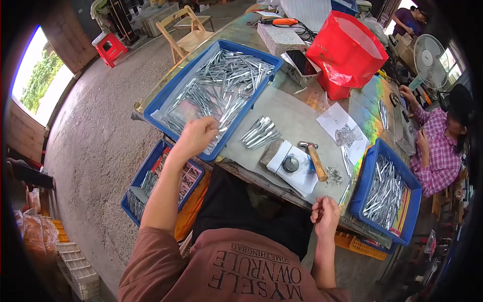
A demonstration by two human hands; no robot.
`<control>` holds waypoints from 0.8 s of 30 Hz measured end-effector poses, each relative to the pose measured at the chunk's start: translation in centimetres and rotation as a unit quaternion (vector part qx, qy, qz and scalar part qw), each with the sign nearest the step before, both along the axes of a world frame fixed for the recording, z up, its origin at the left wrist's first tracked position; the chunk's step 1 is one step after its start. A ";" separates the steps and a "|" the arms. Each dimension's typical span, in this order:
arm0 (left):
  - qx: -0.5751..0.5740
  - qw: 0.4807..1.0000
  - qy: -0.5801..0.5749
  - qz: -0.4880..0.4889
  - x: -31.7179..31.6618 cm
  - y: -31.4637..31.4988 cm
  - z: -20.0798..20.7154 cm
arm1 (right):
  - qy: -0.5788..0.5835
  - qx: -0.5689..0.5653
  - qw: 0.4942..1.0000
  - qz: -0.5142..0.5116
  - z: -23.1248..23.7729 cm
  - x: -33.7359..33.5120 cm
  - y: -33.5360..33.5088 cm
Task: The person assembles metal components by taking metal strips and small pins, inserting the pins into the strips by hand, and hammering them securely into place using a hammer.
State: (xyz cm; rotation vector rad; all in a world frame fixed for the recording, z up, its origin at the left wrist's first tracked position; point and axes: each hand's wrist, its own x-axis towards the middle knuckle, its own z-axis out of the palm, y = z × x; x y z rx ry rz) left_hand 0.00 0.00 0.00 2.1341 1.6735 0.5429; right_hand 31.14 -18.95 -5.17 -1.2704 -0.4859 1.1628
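Note:
My left hand (198, 135) is over the near side of a large blue tray (157, 95) of slim silvery metal pieces (231, 70). Its fingers are closed in a pinch, and whatever they hold cannot be told from the metal behind. At the table's front edge, my right hand (326, 215) is closed too, fingertips against the thumb; I cannot make out anything in it. Between the hands lie a bundle of the same metal pieces (260, 133), a small block with a round dark piece (291, 163) on it, a wooden-handled hammer (317, 161) and a little heap of metal bits (333, 175).
Right of the table sits a second blue tray (356, 201) of metal pieces. Behind are a red bag (342, 50), a phone (300, 62) and a printed sheet (327, 121). A person in a checked shirt (437, 146) works at right, near a fan (429, 61). Another blue crate (132, 214) stands low left.

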 end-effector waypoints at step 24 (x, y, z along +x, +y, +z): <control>-0.363 0.774 -0.506 -0.112 10.9 -11.1 -3.9 | -0.067 0.009 0.984 0.163 0.2 -3.5 -1.0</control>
